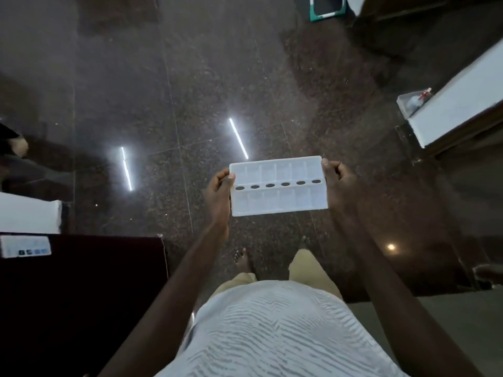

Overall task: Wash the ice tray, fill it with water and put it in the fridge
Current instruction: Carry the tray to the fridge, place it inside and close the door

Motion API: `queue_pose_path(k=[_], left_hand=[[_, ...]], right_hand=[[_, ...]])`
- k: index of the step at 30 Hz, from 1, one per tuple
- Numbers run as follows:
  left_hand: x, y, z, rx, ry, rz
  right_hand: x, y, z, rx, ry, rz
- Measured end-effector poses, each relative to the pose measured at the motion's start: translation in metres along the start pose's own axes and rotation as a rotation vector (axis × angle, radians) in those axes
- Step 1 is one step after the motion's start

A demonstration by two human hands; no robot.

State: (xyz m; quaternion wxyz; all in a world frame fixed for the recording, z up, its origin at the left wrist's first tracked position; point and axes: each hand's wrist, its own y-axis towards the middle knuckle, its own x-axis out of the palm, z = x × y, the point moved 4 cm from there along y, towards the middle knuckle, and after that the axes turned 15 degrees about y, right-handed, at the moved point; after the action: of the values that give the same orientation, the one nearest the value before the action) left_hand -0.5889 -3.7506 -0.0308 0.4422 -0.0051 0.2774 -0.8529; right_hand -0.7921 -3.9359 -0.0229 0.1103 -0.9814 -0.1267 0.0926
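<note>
A white plastic ice tray (277, 201) with two rows of compartments and a line of oval holes down its middle is held level in front of me, above the dark floor. My left hand (217, 194) grips its left short end, thumb on top. My right hand (340, 186) grips its right short end the same way. Whether the compartments hold water I cannot tell. No sink or fridge interior shows.
Polished dark stone floor (163, 104) reflects ceiling lights. A dark cabinet or appliance top (81, 295) with a white label stands at lower left. A white-edged counter (462, 104) runs along the right, with a clear container (411, 103) beside it. My bare foot (242, 258) is below the tray.
</note>
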Motion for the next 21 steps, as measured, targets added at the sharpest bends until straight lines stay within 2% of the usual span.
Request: queue_pose_path(k=[2,7,12,21], left_hand=[[0.012,0.006,0.006,0.004,-0.038,0.047],[0.053,0.003,0.021,-0.059,-0.183,0.325],[0.090,-0.011,0.012,-0.105,-0.346,0.496],[0.093,-0.073,-0.020,-0.179,-0.503,0.756]], right_hand=[[0.004,0.019,-0.004,-0.025,0.017,-0.032],[0.016,0.087,-0.020,-0.069,-0.054,-0.263],[0.025,0.136,-0.030,-0.105,-0.083,-0.458],[0.081,0.130,-0.039,-0.204,-0.196,-0.853]])
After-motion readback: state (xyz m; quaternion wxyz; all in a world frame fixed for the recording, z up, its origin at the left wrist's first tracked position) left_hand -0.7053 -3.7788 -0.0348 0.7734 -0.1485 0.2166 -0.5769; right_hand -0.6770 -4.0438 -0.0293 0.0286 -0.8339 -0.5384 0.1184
